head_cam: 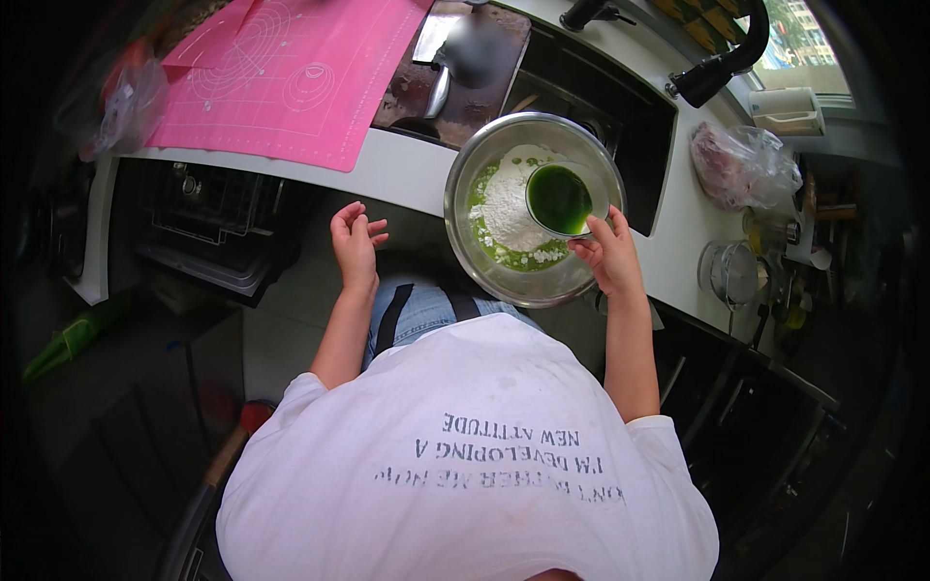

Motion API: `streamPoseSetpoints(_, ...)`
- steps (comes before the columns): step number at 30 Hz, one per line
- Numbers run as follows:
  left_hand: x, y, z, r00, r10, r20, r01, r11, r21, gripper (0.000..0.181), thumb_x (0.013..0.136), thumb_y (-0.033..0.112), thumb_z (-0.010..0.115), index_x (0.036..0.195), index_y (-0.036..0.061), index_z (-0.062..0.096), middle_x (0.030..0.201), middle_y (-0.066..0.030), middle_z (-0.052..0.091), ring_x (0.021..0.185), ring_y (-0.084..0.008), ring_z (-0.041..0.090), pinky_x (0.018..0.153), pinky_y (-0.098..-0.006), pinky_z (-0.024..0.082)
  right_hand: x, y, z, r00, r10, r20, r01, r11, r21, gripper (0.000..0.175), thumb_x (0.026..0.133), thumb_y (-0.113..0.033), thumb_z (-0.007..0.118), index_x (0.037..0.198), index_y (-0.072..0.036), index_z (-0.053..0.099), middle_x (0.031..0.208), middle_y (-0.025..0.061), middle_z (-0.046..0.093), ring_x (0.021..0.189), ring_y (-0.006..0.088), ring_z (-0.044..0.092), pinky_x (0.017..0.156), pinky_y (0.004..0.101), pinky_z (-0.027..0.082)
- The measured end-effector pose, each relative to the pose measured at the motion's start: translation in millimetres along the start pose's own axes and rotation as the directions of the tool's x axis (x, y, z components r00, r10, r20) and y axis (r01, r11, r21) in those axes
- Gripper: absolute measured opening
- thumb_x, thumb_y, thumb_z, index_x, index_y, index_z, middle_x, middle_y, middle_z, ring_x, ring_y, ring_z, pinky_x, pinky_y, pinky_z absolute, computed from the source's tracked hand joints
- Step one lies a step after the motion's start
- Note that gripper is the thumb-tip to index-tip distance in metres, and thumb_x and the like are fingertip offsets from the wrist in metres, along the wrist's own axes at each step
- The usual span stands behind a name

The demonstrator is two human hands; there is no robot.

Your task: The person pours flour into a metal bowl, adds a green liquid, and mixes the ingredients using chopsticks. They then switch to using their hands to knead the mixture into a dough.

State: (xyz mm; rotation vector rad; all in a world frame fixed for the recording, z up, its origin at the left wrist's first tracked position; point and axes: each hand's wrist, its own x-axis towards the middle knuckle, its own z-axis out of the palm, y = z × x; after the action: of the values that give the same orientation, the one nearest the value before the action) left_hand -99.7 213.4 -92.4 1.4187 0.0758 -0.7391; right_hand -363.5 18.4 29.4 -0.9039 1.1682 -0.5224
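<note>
My right hand grips the rim of a clear cup that holds dark green liquid. The cup is over the right part of a wide stainless steel bowl. Inside the bowl lies a mound of white flour, with bright green wet patches around its edge and a few green drops on top. To the left of the bowl my left hand hovers before the counter front, fingers apart and slightly curled, with nothing in it.
A pink silicone mat with printed circles covers the left counter. Behind the bowl are a cleaver on a dark board and a black sink. A plastic bag and a glass jar stand to the right.
</note>
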Motion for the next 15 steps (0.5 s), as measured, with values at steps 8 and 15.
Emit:
streamPoseSetpoints(8,0.3,1.2,1.4,1.000,0.000,0.015,0.000,1.000,0.006,0.022,0.091,0.010,0.044,0.113,0.0041,0.046,0.110,-0.0085,0.051,0.078,-0.0156,0.061,0.060,-0.0257,0.050,-6.7,-25.9,-15.6,0.989,-0.046,0.140,0.010,0.969,0.247,0.029,0.087,-0.012,0.052,0.114,-0.002,0.045,0.093,0.0118,0.061,0.070,0.0184,0.063,0.057,0.0216,0.054)
streamPoseSetpoints(15,-0.2,0.2,6.0,0.999,-0.006,0.036,0.005,1.000,0.014,0.022,0.091,0.009,0.044,0.112,0.0039,0.046,0.108,-0.0084,0.051,0.078,-0.0158,0.061,0.060,-0.0259,0.050,-21.5,-58.0,-17.4,0.983,-0.158,0.092,0.130,0.958,0.257,0.027,0.085,-0.008,0.052,0.109,0.003,0.046,0.092,0.0140,0.062,0.072,0.0226,0.065,0.060,0.0242,0.055)
